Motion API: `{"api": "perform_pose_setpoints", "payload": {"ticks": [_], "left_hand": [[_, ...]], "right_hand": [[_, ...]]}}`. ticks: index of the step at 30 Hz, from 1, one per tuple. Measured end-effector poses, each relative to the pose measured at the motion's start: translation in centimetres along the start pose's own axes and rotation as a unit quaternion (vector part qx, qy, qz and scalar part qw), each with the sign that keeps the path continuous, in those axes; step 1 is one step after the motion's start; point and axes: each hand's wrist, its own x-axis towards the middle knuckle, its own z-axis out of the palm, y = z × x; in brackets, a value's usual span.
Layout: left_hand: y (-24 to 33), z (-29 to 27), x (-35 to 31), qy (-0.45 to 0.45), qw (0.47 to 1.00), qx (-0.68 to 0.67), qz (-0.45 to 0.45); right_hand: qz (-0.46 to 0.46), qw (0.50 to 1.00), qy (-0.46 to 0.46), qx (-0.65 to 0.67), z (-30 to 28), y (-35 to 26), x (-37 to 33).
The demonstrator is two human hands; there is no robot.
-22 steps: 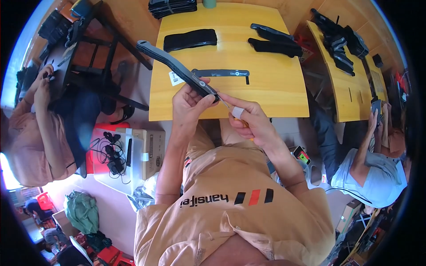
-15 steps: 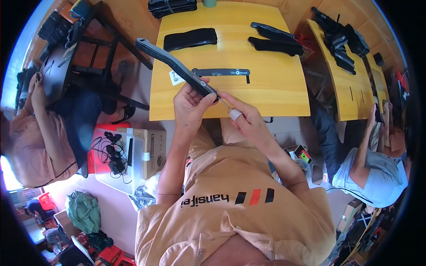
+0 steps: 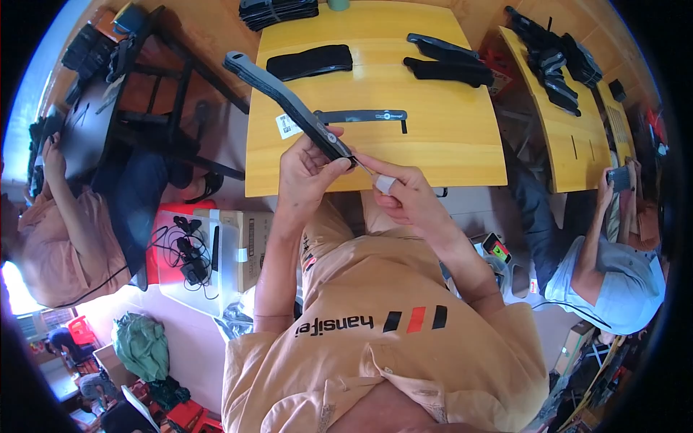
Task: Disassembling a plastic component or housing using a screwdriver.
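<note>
Near the table's front edge, my left hand (image 3: pixel 309 167) is closed around the lower end of a long, layered black-and-grey fabric strip (image 3: pixel 290 108), which slants up to the left. My right hand (image 3: pixel 410 191) has a white wrap round a finger. It pinches a thin needle-like tool (image 3: pixel 366 167) whose far end meets the strip's lower end by my left thumb; its tip is hidden. Behind them, a flat dark strip (image 3: pixel 361 115) lies on the yellow table (image 3: pixel 447 155), beside a white printed label (image 3: pixel 287 125).
Farther back on the table lie a black folded band (image 3: pixel 309 63), two dark strips (image 3: pixel 447 72) and a dark stack (image 3: pixel 278 12). People sit at tables on the left (image 3: pixel 72 224) and right (image 3: pixel 606 267). A clear bin with black cables (image 3: pixel 191 252) stands on the floor at lower left.
The strip's upper end has shifted slightly right and down. My hands keep nearly the same hold, the right one a little farther right.
</note>
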Motion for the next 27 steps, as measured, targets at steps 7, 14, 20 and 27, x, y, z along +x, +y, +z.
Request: {"api": "perform_pose_setpoints", "payload": {"ticks": [7,14,20,27], "left_hand": [[-0.8,0.1,-0.5,-0.067,0.992,-0.07,-0.075],[-1.1,0.6,-0.4,0.011,0.991,-0.104,-0.083],[-1.3,1.0,-0.4,0.038,0.99,-0.116,-0.076],[-1.2,1.3,-0.3,0.043,0.996,-0.068,-0.046]], "right_hand": [[0.022,0.998,0.047,0.03,-2.1,-1.5,0.3],[-0.102,0.979,0.093,-0.151,-0.1,-1.9,-1.5],[-0.085,0.966,0.028,-0.243,-0.1,0.0,-1.4],[-0.071,0.982,0.012,-0.173,-0.3,-0.3,-1.3]]}}
